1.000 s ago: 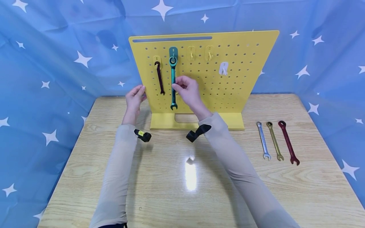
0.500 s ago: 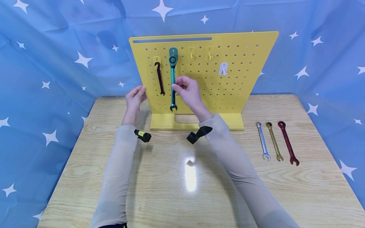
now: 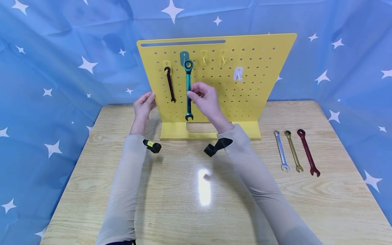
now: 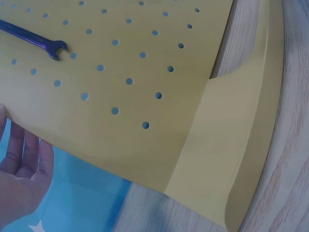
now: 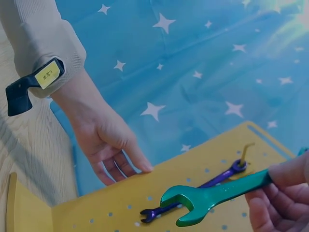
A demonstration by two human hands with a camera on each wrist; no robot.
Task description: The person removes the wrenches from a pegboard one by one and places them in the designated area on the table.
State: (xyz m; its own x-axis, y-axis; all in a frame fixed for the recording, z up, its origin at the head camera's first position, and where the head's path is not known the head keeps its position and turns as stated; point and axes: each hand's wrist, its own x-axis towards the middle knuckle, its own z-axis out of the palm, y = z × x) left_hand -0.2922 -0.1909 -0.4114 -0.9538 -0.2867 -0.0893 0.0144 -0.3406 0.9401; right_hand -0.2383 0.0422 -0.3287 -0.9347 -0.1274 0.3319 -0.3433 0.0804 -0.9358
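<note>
My right hand (image 3: 206, 98) pinches a green combination wrench (image 3: 188, 88) by the middle of its shaft. The wrench stands upright before the yellow pegboard (image 3: 214, 95), ring end up, slightly right of a teal hook plate (image 3: 184, 56); whether the ring touches the hook cannot be made out. My left hand (image 3: 143, 106) holds the board's left edge, thumb in front and fingers behind, seen too in the left wrist view. Between the hands a dark purple wrench (image 3: 170, 85) hangs by its ring from a yellow hook.
Two yellow hooks (image 3: 203, 58) and a white hook (image 3: 238, 74) sit further right on the board. On the table's right side lie a silver wrench (image 3: 281, 149), a gold wrench (image 3: 294, 151) and a dark red wrench (image 3: 308, 153). A blue star-patterned cloth (image 3: 70, 51) hangs behind.
The green wrench's ring has shifted from in front of the teal hook slightly to the right, carried by my right hand. My left hand stays at the board's edge.
</note>
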